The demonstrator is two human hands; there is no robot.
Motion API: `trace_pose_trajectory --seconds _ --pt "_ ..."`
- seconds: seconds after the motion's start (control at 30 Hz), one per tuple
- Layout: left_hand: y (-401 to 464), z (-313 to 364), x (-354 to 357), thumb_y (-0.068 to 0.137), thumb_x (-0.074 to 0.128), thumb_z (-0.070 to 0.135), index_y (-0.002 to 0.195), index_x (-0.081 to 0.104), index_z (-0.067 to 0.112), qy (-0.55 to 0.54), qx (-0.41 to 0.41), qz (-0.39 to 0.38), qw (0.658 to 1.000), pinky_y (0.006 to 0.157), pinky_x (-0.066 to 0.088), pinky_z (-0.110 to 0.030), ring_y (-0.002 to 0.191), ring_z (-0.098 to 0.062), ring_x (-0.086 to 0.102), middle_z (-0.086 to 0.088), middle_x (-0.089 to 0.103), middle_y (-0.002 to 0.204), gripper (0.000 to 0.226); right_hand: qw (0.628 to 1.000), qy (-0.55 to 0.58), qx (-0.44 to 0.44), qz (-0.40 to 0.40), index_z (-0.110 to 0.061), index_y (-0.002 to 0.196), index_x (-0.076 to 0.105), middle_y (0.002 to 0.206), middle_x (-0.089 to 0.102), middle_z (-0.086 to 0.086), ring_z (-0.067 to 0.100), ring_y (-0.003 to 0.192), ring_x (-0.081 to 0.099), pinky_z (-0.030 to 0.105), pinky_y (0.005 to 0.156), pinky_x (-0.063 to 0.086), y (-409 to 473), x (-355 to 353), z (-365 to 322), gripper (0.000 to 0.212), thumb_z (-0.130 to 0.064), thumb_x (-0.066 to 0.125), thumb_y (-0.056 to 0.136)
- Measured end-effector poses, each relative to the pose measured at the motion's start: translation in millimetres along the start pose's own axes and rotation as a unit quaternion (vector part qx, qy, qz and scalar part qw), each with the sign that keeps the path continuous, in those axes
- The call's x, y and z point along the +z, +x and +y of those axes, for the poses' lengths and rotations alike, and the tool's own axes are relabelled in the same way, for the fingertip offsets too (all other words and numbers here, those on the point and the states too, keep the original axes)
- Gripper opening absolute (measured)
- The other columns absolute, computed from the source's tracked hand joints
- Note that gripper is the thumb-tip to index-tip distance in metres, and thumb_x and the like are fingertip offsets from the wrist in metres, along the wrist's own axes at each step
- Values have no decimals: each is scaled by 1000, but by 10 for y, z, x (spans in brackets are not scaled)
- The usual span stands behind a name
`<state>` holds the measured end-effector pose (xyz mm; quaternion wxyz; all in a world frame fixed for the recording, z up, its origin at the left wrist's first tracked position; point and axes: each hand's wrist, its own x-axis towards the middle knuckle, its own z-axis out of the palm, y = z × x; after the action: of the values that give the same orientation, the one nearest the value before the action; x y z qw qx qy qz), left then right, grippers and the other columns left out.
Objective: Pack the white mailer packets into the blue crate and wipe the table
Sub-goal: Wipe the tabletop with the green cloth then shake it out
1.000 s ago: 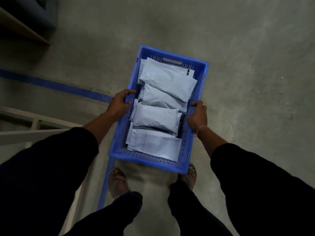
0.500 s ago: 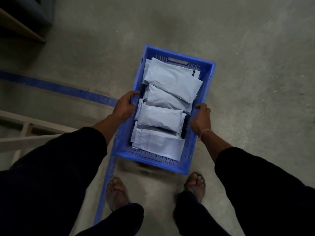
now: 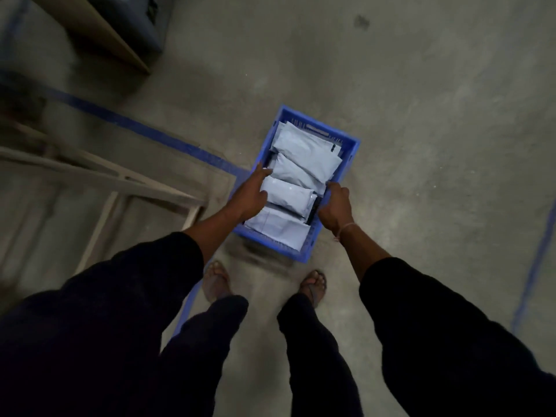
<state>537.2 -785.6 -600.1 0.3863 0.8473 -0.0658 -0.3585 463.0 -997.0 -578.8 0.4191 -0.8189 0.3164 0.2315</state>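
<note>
Seemingly late in the packing stage, this view looks straight down at a person standing over a loaded crate on a concrete floor. At far left, a pale table frame (image 3: 99, 176) shows only its bars and legs; its top lies outside the view, so whether it has been wiped cannot be told. A blue floor line (image 3: 144, 132) runs from the left edge toward the crate. Next comes the left hand (image 3: 251, 195), with straight, relaxed fingers spread over the crate's left rim and the edge of a packet; it holds nothing, though whether it touches the rim or hovers just above is unclear. At centre, the blue crate (image 3: 350, 158) appears to sit on the floor just ahead of the sandalled feet (image 3: 218, 281), and the motion blur beneath its near edge leaves this uncertain. Inside it, the white packets (image 3: 296, 173) lie overlapped in a row from the near wall to the far wall, four of them visible, filling most of the interior. To the right, the right hand (image 3: 335, 207), with a thin wristband, has its fingers curled at the crate's right rim; whether they actually grip the rim cannot be told. By judgement, the packing is done or nearly so, since no loose packets appear anywhere on the floor. What remains is the wiping of the table, and no cloth is in view.
</note>
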Motion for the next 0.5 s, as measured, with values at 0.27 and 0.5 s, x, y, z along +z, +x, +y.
trace_pose_trajectory --seconds 0.27,0.5 --pt "-2042 1412 -966 97 57 4 153 38 10 -33 42 54 997 118 33 -36 155 -22 25 -12 12 170 60 992 10 -127 3 -7 145 41 144 39 17 30 132 45 28 107 35 -1867 -1034 -1580 67 8 53 80" --pt "-3477 2010 -1677 100 58 7 156 36 15 -64 130 194 970 112 41 -18 149 -9 30 -5 22 169 61 952 21 -305 -8 -18 138 47 130 50 7 27 105 64 37 90 53 -3049 -1301 -2641 67 -3 57 73"
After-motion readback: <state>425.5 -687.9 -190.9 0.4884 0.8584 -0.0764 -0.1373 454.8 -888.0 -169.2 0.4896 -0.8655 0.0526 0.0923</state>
